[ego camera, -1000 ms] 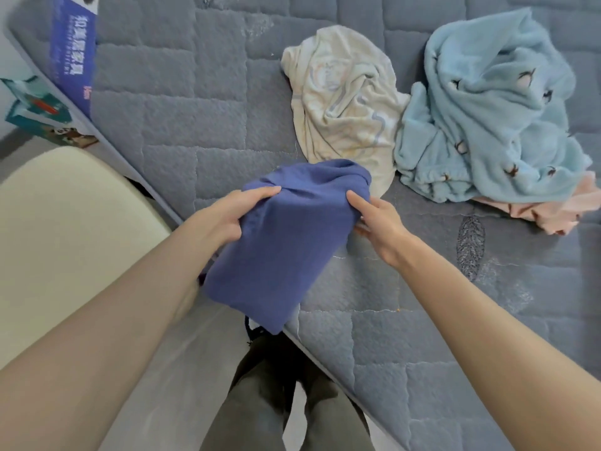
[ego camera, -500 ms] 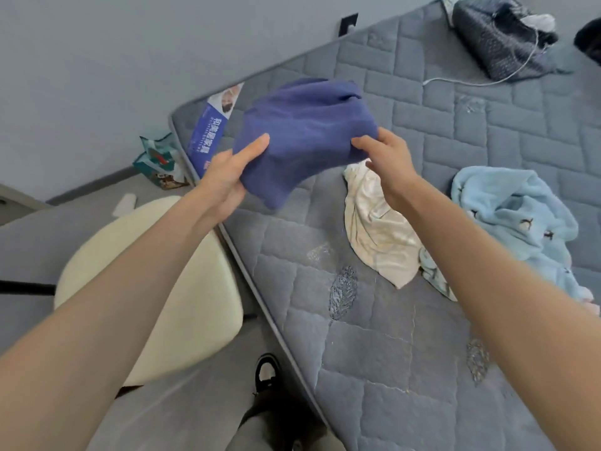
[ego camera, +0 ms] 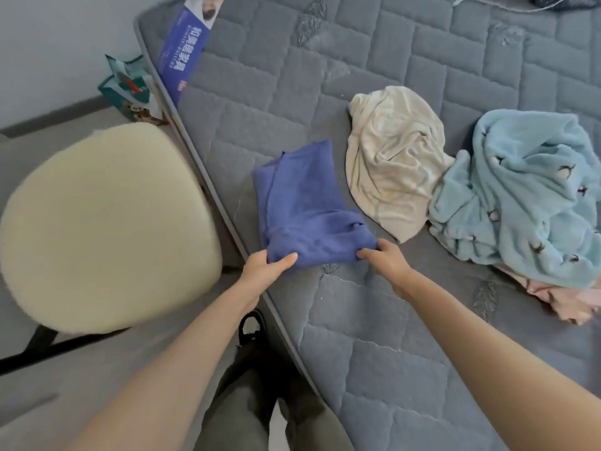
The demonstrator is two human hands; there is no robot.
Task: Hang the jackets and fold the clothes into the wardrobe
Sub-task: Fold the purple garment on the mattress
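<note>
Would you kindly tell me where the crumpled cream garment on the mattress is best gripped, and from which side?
Grip the cream garment at its raised, bunched top edge, from above on the open far side. Its near right edge abuts the light blue fleece, and both hands are on the folded blue cloth.

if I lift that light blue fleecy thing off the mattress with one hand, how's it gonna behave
The light blue fleece garment lies crumpled in deep folds, so it will probably hang limp and unfurl. Its thick pile suggests bulky but light. It overlaps the pink garment, which may drag along.
</note>
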